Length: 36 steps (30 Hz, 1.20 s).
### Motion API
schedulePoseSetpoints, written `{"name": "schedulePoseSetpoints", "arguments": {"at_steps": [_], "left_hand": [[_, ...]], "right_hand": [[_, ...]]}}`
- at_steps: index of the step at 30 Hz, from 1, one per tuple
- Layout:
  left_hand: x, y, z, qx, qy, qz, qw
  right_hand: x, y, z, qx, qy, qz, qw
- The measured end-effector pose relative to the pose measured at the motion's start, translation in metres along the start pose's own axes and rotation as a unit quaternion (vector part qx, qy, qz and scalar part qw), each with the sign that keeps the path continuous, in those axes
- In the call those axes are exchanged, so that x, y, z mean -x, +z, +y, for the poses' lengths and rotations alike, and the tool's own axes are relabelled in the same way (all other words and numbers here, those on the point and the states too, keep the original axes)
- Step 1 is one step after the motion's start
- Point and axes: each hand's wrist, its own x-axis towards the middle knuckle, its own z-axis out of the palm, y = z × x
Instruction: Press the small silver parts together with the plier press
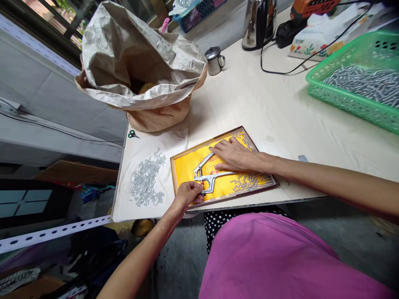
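A silver plier-like hand tool (210, 177) with a spring lies over a shallow tray (190, 164) with a yellow bottom, its two handles spread apart. My right hand (234, 155) grips the handles, fingers over the upper one and thumb by the lower one. At the tool's jaw end, my left hand (189, 194) has its fingertips pinched together. Whatever is between them is too small to make out. Small metal pins (249, 182) lie loose in the tray's right part, close to my right wrist. To the left of the tray, a pile of small silvery pieces (146, 179) rests on a white sheet (170, 145).
Behind the tray stands a large open woven sack (158, 110). Green-handled scissors (133, 134) lie near the table's left edge. A metal cup (214, 62), a kettle (257, 25) and a black cable (280, 73) are farther back. At right sits a green basket (343, 99) of metal pins.
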Motion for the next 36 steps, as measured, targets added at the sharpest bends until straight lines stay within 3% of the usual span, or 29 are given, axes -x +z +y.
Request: {"name": "schedulePoseSetpoints", "arguments": {"at_steps": [16,18,20,22,24,26,28,31,36], "left_hand": [[-0.002,0.001,-0.005,0.012,0.007,0.004,1.000],[-0.003,-0.001,-0.009,-0.014,0.012,0.001,1.000],[-0.002,-0.003,-0.014,-0.086,0.061,0.024,0.994],[0.000,-0.003,-0.018,-0.195,0.182,0.095,0.959],[0.001,0.002,-0.018,-0.294,0.331,0.163,0.882],[-0.002,0.010,-0.013,-0.357,0.439,0.174,0.806],[-0.010,0.018,-0.004,-0.393,0.492,0.144,0.763],[-0.022,0.026,0.009,-0.426,0.496,0.109,0.749],[-0.021,0.025,0.017,-0.458,0.467,0.119,0.747]], "right_hand": [[0.008,0.002,-0.010,0.012,-0.033,-0.009,0.999],[0.010,0.001,-0.013,0.010,-0.029,-0.005,1.000],[0.013,0.002,-0.015,0.008,-0.021,-0.001,1.000],[0.016,0.003,-0.019,-0.002,-0.019,0.003,1.000],[0.018,0.003,-0.025,-0.015,-0.027,0.010,0.999],[0.017,0.001,-0.033,-0.025,-0.036,0.021,0.999],[0.015,-0.003,-0.041,-0.029,-0.044,0.033,0.998],[0.013,-0.011,-0.049,-0.031,-0.039,0.025,0.998],[0.012,-0.019,-0.048,0.014,0.010,-0.037,0.999]]}}
